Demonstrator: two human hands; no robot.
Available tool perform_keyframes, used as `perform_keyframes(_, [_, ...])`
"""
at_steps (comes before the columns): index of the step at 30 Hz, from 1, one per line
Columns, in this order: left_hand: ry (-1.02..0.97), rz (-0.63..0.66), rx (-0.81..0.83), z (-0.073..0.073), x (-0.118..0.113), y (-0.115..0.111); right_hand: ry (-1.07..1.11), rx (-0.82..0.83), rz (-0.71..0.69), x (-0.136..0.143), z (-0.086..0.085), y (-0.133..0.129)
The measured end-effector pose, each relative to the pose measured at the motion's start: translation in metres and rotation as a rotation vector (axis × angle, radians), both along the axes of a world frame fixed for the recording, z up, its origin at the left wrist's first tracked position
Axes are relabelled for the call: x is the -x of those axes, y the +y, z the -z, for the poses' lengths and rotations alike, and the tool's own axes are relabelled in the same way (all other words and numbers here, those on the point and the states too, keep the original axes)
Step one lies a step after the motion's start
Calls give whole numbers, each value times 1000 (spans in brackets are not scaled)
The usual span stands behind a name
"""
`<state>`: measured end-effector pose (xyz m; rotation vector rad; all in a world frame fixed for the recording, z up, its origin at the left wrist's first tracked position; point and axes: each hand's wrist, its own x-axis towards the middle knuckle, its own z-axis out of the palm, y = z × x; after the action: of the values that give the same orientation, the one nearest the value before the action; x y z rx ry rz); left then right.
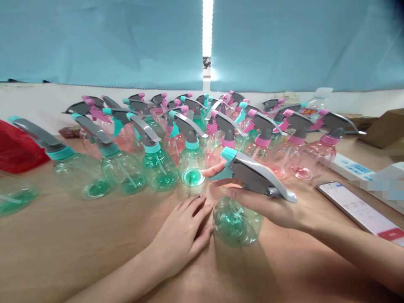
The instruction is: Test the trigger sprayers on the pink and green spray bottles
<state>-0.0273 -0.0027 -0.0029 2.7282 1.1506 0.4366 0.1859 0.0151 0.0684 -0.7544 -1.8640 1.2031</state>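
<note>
A green spray bottle (238,221) with a grey and teal spray head stands upright at the centre front. My right hand (249,198) is wrapped round its neck just under the head, with one finger reaching out past the teal trigger. To the left of this bottle, my left hand (186,225) rests palm down on the table, fingers spread and holding nothing, its fingertips close to the bottle. Behind both hands stand green spray bottles (159,168) on the left and pink spray bottles (318,155) on the right, in crowded rows.
A phone (360,210) lies on the wooden table (94,248) at the right, near a white and blue box (353,166). Farther back are a cardboard box (386,128) and a clear container (320,101). A red plastic bag (19,149) lies at the left edge.
</note>
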Motion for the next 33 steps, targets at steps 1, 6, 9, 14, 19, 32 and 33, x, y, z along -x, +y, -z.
perform_keyframes(1, [-5,2,2,0,0,1,-35,-13,39,0,-1,-1])
perform_keyframes(6, [-9,-5,-9,3,3,0,-298,-152,222,-1,-12,-4])
perform_keyframes(9, [22,-10,-18,5,5,-1,-277,-197,260,-2,-11,-5])
perform_keyframes(14, [21,-10,-21,5,7,-2,-272,-186,292,-5,-2,-4])
perform_keyframes(19, [10,-15,-19,6,8,-1,-44,-54,160,2,4,-1])
perform_keyframes(32, [14,-43,-15,6,8,-4,-33,-10,191,0,12,-1])
perform_keyframes(33, [15,-44,-17,6,8,-3,-38,-14,192,1,11,-1])
